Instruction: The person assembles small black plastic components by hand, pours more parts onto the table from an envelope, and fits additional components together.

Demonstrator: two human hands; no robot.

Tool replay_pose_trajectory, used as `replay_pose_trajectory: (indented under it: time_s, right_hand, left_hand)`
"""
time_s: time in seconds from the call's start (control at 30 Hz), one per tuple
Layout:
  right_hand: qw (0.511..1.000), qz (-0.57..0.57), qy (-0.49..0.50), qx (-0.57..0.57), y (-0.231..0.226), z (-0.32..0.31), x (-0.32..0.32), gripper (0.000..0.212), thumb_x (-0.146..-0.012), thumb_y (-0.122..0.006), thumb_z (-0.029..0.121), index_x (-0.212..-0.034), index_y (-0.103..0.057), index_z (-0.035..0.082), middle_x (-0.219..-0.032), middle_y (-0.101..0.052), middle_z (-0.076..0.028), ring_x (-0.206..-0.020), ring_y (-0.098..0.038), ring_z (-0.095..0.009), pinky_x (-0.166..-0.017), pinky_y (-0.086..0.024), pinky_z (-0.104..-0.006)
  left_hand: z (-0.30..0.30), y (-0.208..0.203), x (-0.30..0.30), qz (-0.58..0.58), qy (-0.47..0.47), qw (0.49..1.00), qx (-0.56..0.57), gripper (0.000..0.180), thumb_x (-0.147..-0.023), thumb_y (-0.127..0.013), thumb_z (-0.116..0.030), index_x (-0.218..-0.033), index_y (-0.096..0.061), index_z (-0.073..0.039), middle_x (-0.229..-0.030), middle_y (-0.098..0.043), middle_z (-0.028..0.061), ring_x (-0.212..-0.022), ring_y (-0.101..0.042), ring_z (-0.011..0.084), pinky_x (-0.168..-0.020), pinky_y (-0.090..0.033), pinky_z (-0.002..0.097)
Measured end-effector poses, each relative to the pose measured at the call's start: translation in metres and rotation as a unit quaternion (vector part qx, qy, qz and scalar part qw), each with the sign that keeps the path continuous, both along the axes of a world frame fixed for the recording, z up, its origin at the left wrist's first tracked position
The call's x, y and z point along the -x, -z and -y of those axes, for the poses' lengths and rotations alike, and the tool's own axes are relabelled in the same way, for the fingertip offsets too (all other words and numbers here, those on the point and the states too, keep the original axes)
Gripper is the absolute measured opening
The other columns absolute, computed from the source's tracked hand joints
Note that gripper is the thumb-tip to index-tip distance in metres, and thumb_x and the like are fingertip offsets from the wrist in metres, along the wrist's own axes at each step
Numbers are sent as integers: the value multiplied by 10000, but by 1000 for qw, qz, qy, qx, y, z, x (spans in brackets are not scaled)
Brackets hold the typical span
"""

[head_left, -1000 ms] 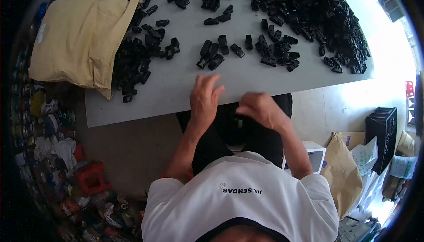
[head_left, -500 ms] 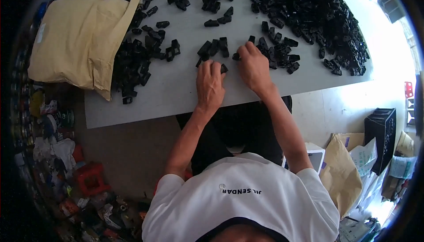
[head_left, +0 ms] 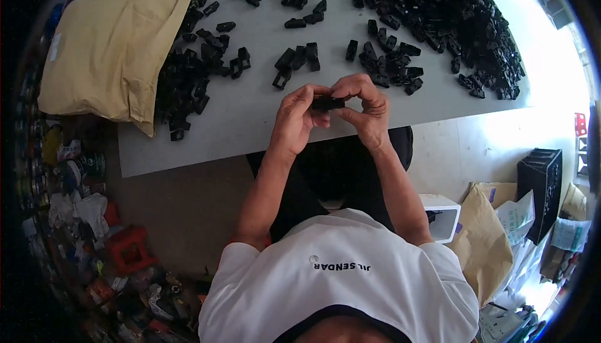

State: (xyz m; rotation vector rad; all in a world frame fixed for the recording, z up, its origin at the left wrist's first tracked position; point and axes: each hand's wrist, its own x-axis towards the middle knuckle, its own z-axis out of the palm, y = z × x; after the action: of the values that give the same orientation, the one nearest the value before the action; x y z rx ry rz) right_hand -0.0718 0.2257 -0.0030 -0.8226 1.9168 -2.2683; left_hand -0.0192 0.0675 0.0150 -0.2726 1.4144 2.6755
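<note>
A small black plastic part (head_left: 328, 103) is held between my two hands, just above the near edge of the table. My left hand (head_left: 295, 117) grips its left end with thumb and fingers. On its right end, my right hand (head_left: 364, 110) closes in a pinch of thumb and forefinger. Whether it is one piece or two joined pieces I cannot tell. Just beyond my hands lies a little cluster of similar black parts (head_left: 298, 58). Another heap of black parts (head_left: 393, 61) lies to the right, with a single upright part (head_left: 352, 50) beside it.
A large pile of black parts (head_left: 451, 23) covers the far right of the grey table (head_left: 250, 136). More parts (head_left: 188, 86) lie at the left, against a brown paper bag (head_left: 103, 55). On the floor are a red stool (head_left: 129, 249), a white bin (head_left: 443, 218) and a black crate (head_left: 539, 192).
Both hands have drawn back from the parts on the table and come together near the edge. They now hold a black plastic part between them.
</note>
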Motion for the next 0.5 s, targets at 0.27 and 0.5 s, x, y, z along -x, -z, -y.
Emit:
replay_pose_trajectory:
  time_s: [0.27,0.5]
  right_hand:
    - [999,12,50,15,11,-1,-8,329,-604,-725,-54,-902,-662,70,-987,-582,-35,-964,-532,-182,-836,-428,-303]
    - [987,-11,79,-142,-14,-9,-25,204,-769,-685,56,-954,-619,2,-934,-577,-98,-829,-557,-195,-689,-454,-319]
  left_hand:
    - [-6,-5,-4,23,43,999,11,363,-994,-468,-298,-1092,-601,26,-863,-652,93,-652,-616,127,-623,-532,266]
    - [-12,-11,-12,4,-4,989,146,192,-926,-545,-133,-1075,-523,-14,-846,-625,80,-608,-580,105,-554,-506,243]
